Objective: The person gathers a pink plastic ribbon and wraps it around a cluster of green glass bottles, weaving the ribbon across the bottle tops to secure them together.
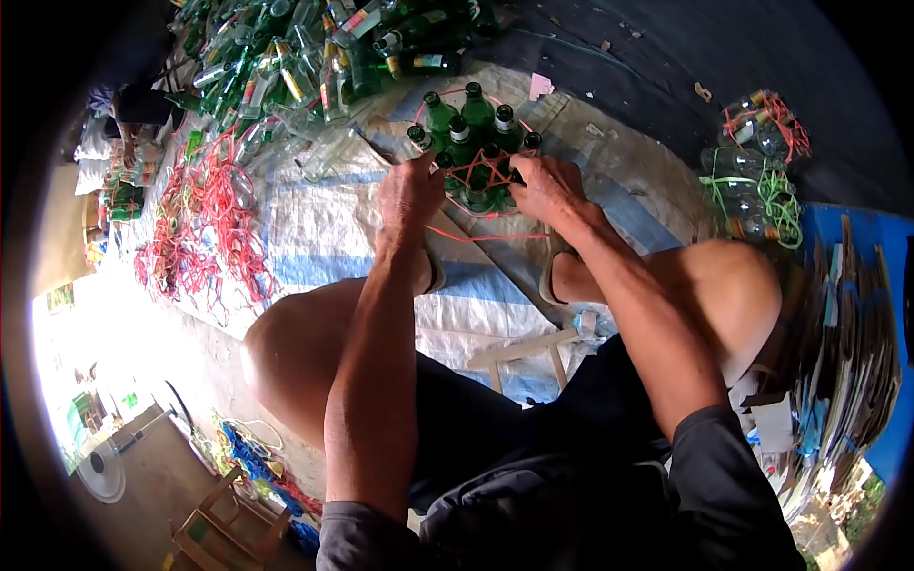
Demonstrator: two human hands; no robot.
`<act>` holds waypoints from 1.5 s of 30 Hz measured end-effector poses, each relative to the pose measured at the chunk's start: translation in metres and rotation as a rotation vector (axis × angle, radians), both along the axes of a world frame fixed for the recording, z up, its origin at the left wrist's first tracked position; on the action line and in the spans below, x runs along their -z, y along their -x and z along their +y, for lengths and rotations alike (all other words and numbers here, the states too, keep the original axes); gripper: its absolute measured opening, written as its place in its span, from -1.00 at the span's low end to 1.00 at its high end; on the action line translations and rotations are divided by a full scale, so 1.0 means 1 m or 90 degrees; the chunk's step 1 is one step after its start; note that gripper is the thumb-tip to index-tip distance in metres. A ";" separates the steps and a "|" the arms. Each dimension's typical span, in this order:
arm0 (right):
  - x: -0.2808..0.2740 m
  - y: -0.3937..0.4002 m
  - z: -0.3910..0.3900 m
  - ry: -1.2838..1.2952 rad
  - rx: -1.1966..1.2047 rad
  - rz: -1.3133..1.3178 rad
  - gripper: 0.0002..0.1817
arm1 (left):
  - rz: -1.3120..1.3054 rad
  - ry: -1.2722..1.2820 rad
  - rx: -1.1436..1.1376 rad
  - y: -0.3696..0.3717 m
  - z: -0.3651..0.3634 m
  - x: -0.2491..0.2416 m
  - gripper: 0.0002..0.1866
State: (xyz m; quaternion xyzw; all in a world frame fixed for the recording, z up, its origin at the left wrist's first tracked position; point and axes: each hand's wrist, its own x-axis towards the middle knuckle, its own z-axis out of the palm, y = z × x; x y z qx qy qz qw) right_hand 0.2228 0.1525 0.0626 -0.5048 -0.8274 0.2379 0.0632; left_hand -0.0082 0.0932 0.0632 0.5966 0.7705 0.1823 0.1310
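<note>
Several green bottles stand upright in a tight cluster on the blue and white sheet. Red plastic string runs around the cluster and crosses between the necks, with a loose length hanging toward me. At the cluster's left side, my left hand is closed with its fingertips by a bottle neck and the string. My right hand is closed at the right side, beside the near right bottle. Which strand or neck each hand grips is too small to make out.
A heap of loose bottles lies at the upper left. Tangled red string is spread at the left. Tied clear bottles and stacked cardboard are at the right. Another person is at the far left.
</note>
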 end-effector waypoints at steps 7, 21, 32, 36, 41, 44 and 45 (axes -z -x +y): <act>-0.020 -0.029 0.011 0.009 -0.070 -0.054 -0.65 | -0.006 0.000 0.000 -0.038 -0.028 -0.006 -0.76; -0.027 -0.066 0.028 -0.013 -0.182 -0.139 -0.56 | -0.088 -0.076 -0.052 -0.113 -0.075 0.009 -0.79; -0.045 -0.043 -0.039 -0.062 -0.117 -0.071 -0.83 | -0.100 -0.019 -0.083 -0.113 -0.074 0.015 -0.77; 0.007 -0.039 -0.055 -0.111 -0.099 0.012 -0.83 | -0.100 -0.018 -0.078 -0.113 -0.079 0.016 -0.77; 0.012 -0.037 -0.054 -0.099 -0.103 0.019 -0.71 | -0.117 -0.010 -0.074 -0.112 -0.080 0.015 -0.77; -0.001 -0.038 -0.047 -0.138 -0.146 0.015 -0.65 | -0.119 -0.053 -0.080 -0.116 -0.083 0.018 -0.75; -0.004 -0.040 -0.047 -0.136 -0.163 0.016 -0.64 | -0.123 -0.056 -0.083 -0.118 -0.086 0.018 -0.75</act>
